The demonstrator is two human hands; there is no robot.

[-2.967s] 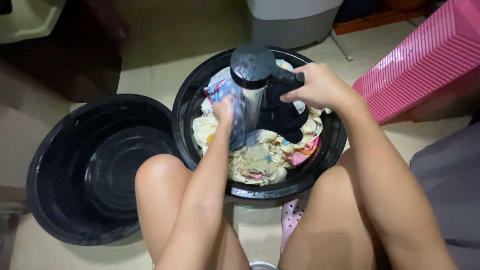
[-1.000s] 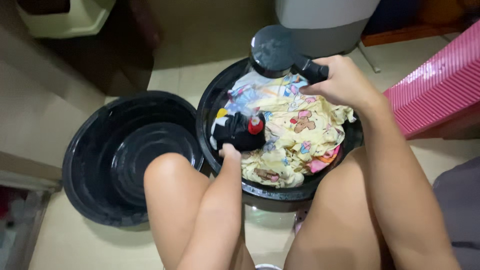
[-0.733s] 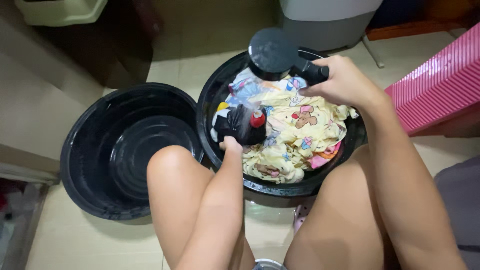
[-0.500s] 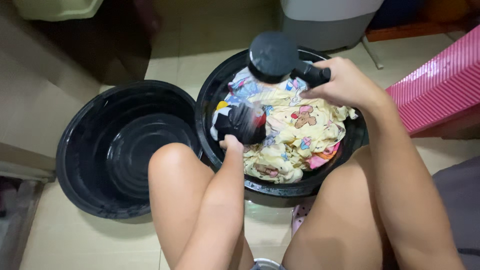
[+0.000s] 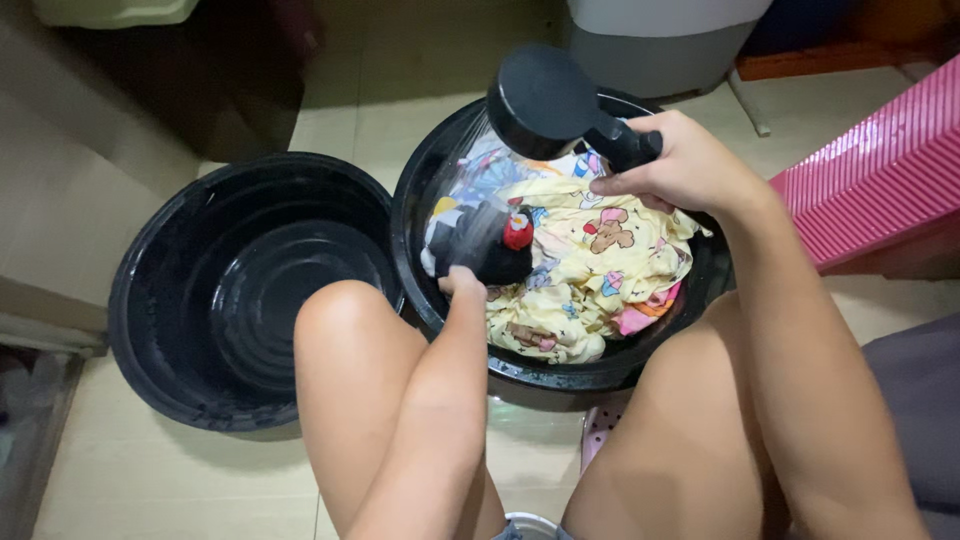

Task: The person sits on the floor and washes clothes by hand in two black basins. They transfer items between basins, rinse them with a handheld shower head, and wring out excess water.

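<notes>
1. Right hand (image 5: 685,165) grips a black shower head (image 5: 545,100) over the far rim of the laundry basin (image 5: 700,290).
2. Left hand (image 5: 462,283), closed on a dark garment (image 5: 480,245), sits inside the near rim.
3. An empty basin (image 5: 150,260) touches it, left of that hand.

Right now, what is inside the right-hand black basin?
A yellow printed cloth, a black garment at the left hand and pink fabric. The basin's bottom is covered.

Home washing area: tiled floor (image 5: 180,480), black basins (image 5: 160,310), laundry (image 5: 590,270).

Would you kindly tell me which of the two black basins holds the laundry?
The right black basin, under the shower head, holds the clothes; the left black basin holds none.
</notes>
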